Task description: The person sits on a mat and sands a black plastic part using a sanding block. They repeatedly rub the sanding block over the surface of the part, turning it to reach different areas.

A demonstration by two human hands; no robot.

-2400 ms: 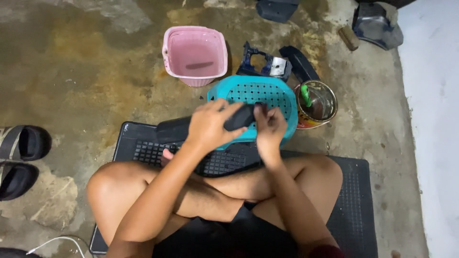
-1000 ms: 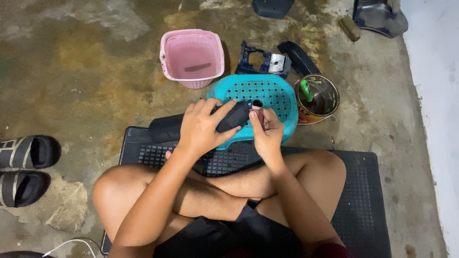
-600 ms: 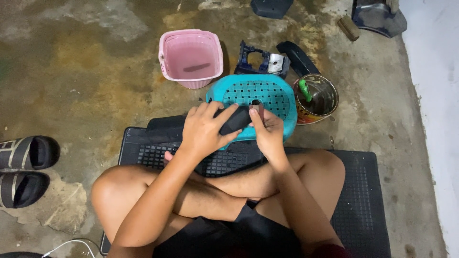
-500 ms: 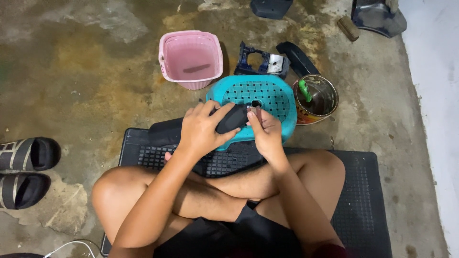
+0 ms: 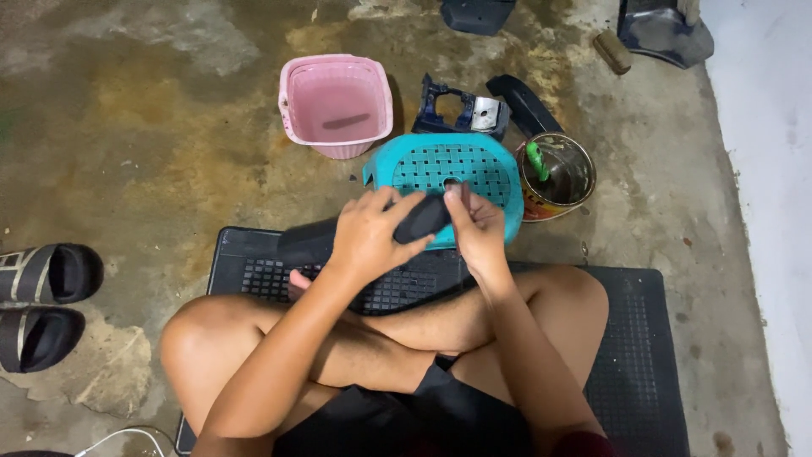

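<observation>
Hands, two, meet over one long black part, a curved dark piece lying across the person's lap. The left hand is wrapped around its middle, fingers curled over the top. The right hand is closed at the part's far end, pinching something thin and small there; what that is cannot be made out.

Just beyond both hands sits one teal perforated stool, its slotted top partly covered by the fingers. Beyond the left hand stands one pink plastic basket with a dark item inside. Beyond the right hand, slightly to its outer side, is one round metal tin holding a green-handled tool. Farther off lie two dark plastic pieces: a bluish housing with a silvery patch, and a narrow curved panel.

Well out from the left hand, two black sandals sit side by side.

Under the crossed legs lies one black rubber mat with a grid pattern. Around it spreads a stained, patchy concrete floor, and a pale wall runs along the right-hand side.
</observation>
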